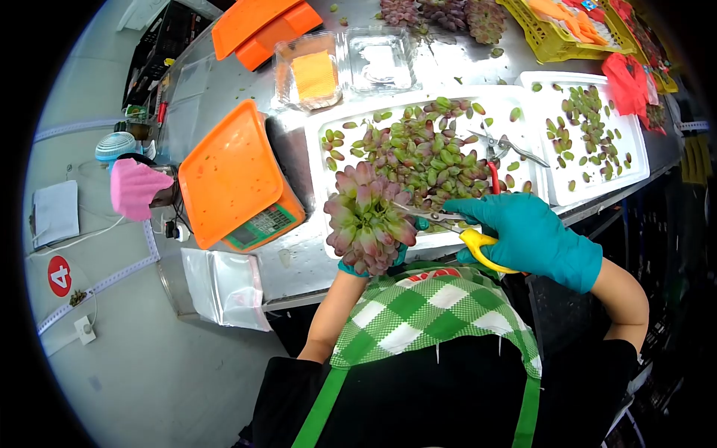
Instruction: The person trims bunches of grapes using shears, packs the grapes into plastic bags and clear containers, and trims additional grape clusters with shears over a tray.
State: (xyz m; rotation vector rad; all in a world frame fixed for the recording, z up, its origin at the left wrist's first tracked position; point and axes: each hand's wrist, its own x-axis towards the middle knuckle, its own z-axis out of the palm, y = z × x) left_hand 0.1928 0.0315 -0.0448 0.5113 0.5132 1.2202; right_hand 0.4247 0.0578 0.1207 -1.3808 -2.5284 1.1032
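My left hand (398,256), in a teal glove, is wrapped round the underside of a pink-green succulent rosette (366,220), which hides most of its fingers. In my right hand (534,235), also gloved, are scissors with yellow handles (482,250); their blades point left and touch or overlap the rosette's right edge. Behind both hands lies a white tray (317,145) with a heap of loose succulent leaves (429,153). Red-handled pruning shears (494,175) rest on the leaves at the tray's right side.
An orange scale (231,175) stands at the left, with plastic bags (224,287) near the table edge. Clear boxes (377,60) sit behind the tray. To the right are a second white tray (638,160) with leaves and a yellow crate (549,45). More rosettes (448,13) lie at the back.
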